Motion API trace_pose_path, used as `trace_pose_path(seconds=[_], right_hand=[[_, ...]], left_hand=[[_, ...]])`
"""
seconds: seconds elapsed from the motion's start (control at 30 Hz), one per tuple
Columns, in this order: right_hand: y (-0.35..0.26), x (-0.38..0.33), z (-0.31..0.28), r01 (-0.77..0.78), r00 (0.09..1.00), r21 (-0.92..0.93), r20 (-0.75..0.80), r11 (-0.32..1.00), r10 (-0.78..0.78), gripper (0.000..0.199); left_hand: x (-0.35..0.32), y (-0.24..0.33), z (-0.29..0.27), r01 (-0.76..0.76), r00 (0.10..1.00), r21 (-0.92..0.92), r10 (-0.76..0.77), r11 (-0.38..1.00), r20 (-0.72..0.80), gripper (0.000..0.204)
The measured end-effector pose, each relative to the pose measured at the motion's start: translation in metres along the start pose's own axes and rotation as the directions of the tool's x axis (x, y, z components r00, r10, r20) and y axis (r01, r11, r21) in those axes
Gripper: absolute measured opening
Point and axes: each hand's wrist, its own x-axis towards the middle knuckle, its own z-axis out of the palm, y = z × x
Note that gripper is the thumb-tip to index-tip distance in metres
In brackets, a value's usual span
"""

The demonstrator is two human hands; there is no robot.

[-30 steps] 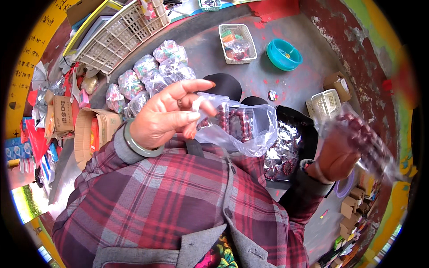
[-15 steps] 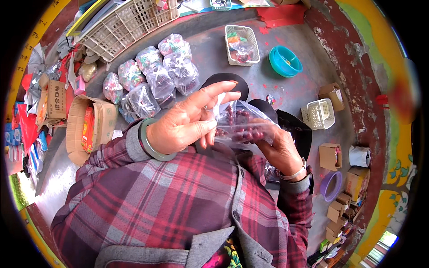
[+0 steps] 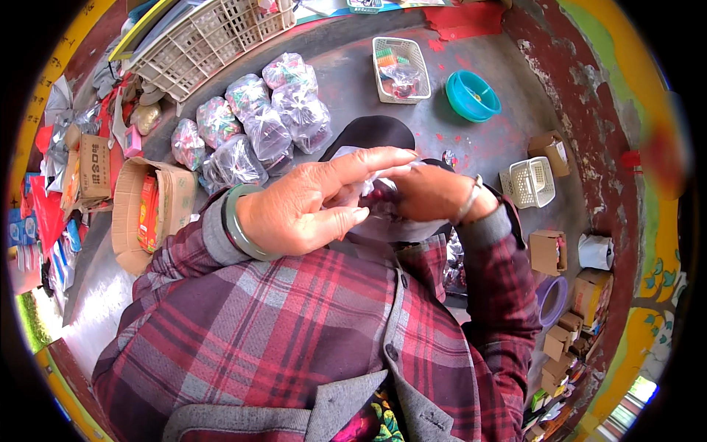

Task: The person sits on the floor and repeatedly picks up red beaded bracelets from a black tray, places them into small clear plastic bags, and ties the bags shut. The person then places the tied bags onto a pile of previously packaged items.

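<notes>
In front of my chest is a clear plastic bag point(image 3: 398, 230) with dark red, round bead-like pieces showing through it. My left hand point(image 3: 309, 202), with a pale green bangle on its wrist, is closed on the gathered rim of the bag, index finger stretched along the top and thumb below. My right hand point(image 3: 436, 193), wearing a silvery bracelet, is bent down over the bag's mouth. Its fingers are out of sight at or in the bag, so whether they grip anything is hidden.
Several filled plastic bags point(image 3: 254, 132) lie on the floor ahead to the left, near an open cardboard box point(image 3: 180, 202). Farther off are a white basket point(image 3: 381, 88) and a teal basin point(image 3: 471, 112). At the right are a cream basket point(image 3: 521, 193), small cartons point(image 3: 546, 250) and a purple ring-shaped tub point(image 3: 554, 306).
My right hand has left the bag's right side and come up over its mouth, forearm raised. My left hand stays at the rim, its fingers lowered and closer to the right hand.
</notes>
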Motion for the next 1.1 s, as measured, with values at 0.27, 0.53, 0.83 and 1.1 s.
trace_pose_path(seconds=[0.27,0.53,0.83,1.1], right_hand=[[-0.049,-0.012,-0.017,-0.496,0.817,-0.422,-0.523,0.759,0.244,0.023],[-0.045,-0.041,0.008,-0.459,0.878,-0.423,-0.352,0.782,0.325,0.023],[-0.08,-0.075,-0.017,-0.575,0.818,-0.662,-0.487,0.481,0.307,0.004],[-0.086,-0.094,-0.025,-0.571,0.818,-0.645,-0.504,0.508,0.278,0.005]], left_hand=[[-0.001,0.004,-0.006,0.086,0.989,-0.094,-0.096,0.992,-0.113,0.058],[0.004,0.0,-0.01,0.033,0.996,-0.191,-0.049,0.981,-0.081,0.058],[0.008,0.001,-0.012,-0.026,0.979,-0.238,-0.023,0.971,-0.201,0.055],[0.016,0.004,-0.007,0.043,0.983,-0.305,-0.096,0.951,-0.159,0.058]])
